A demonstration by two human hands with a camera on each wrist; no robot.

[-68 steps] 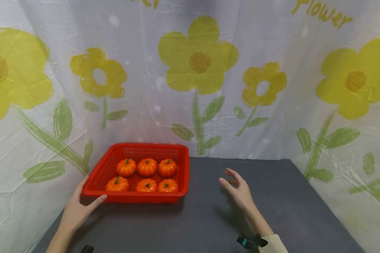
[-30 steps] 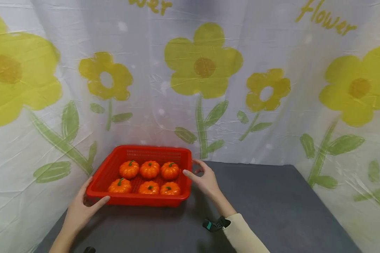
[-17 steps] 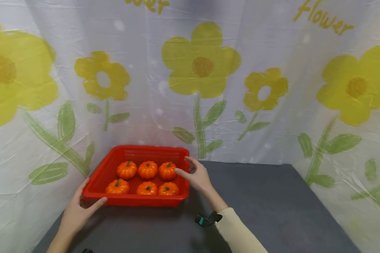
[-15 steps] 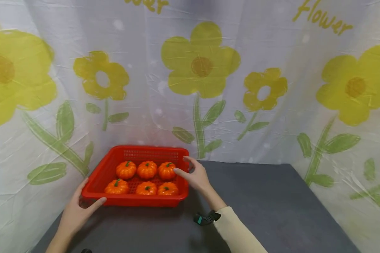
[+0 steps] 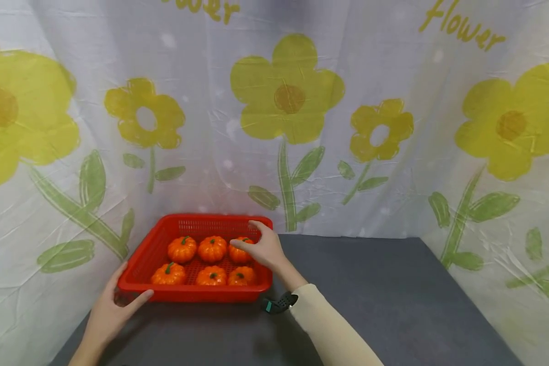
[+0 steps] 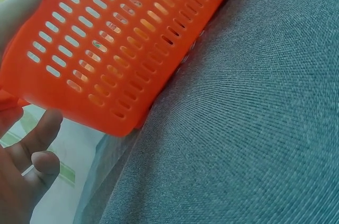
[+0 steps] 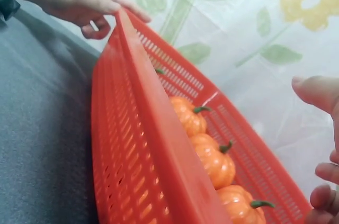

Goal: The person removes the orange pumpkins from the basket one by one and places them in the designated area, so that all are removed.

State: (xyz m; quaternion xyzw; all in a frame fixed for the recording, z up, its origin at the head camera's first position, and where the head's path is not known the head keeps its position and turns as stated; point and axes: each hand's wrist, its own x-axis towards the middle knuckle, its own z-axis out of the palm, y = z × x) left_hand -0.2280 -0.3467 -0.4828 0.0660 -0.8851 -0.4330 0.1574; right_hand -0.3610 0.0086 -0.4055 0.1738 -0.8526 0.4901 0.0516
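Note:
A red plastic basket (image 5: 201, 294) with slotted sides stands at the left on the dark table, with several orange pumpkins (image 5: 212, 249) inside in two rows. My left hand (image 5: 109, 307) holds the basket's near left corner, thumb across the front rim and fingers along the left side. In the left wrist view, slots in the basket wall (image 6: 132, 38) let some orange through. My right hand (image 5: 267, 248) is over the basket's right part, thumb and fingers spread apart, partly covering the back right pumpkin (image 5: 239, 256). The right wrist view has this hand (image 7: 323, 96) above the pumpkins (image 7: 214, 163), holding nothing.
A white cloth backdrop (image 5: 219, 168) with yellow flowers hangs behind and along both sides. The basket's back rim is close to it. The dark grey tabletop (image 5: 375, 290) extends to the right. A dark band (image 5: 279, 303) is on my right wrist.
My right hand has come left from over the table, past the basket's right rim, to above the back right pumpkin. My left hand stays at the basket's corner; the basket has not visibly moved.

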